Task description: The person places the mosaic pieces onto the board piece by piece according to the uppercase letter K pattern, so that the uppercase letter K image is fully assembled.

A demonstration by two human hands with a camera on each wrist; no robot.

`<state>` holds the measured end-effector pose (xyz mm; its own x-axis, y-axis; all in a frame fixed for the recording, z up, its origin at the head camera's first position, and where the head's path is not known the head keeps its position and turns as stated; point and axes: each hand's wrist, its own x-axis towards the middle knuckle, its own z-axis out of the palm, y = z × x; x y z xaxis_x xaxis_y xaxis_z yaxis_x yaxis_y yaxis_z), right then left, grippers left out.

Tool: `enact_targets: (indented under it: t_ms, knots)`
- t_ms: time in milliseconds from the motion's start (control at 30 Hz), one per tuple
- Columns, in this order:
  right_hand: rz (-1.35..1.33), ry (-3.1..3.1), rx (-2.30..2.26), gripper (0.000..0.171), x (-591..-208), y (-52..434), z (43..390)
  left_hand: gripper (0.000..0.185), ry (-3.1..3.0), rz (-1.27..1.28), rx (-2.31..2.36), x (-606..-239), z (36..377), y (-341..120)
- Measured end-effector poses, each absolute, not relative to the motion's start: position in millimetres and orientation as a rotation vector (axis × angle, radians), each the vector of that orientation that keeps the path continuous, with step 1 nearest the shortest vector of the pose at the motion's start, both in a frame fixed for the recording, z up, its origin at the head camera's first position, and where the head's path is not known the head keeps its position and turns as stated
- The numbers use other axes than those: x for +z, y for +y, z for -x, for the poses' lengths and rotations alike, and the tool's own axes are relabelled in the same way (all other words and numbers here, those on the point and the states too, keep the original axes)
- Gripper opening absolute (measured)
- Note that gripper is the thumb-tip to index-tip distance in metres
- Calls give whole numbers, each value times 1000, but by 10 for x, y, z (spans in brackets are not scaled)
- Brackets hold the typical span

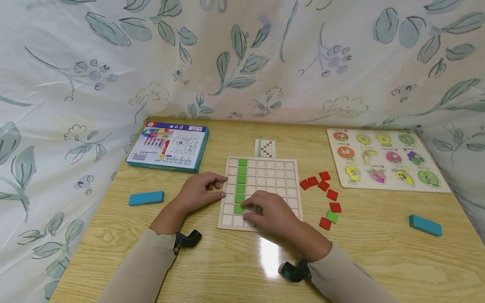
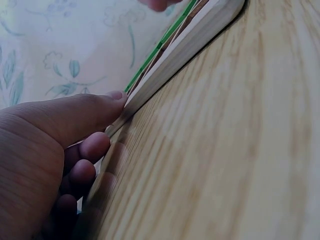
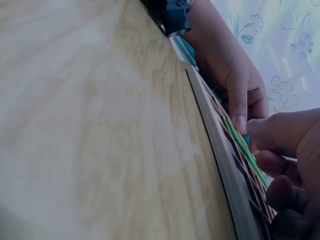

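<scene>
Grid board [image 1: 261, 191] sits centre of the surface [image 1: 227, 269], long axis running near–far. Green column [image 1: 241, 185] fills the second lane from the left, far edge down to near the bottom row.

Right hand [image 1: 270, 212] lies over the board's near edge, fingers curled, tips pressing on the lowest green tile [image 1: 238, 208]; it's the nearer hand to that lane.

Left hand [image 1: 201, 190] steadies the board's left edge, thumb against the rim, fingers loosely curled.

Loose red tiles [image 1: 322, 185] and one green spare [image 1: 332, 216] lie right of the board, nearer the right hand.
</scene>
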<state>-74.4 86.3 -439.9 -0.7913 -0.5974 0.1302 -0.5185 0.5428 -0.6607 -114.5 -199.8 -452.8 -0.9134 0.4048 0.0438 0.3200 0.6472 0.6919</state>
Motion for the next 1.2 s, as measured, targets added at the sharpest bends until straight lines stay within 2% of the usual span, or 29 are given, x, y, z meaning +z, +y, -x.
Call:
enact_targets:
  t_ms: [700, 1200]
  knots:
    - [792, 2740, -1195, 28, -4245, 1594, 486, 42, 2748, -645, 1110, -4536, 1158, -1972]
    - [690, 2940, -1078, 36, -4238, 2246, 425, 41, 2747, -619, 1115, -4527, 1138, -1996]
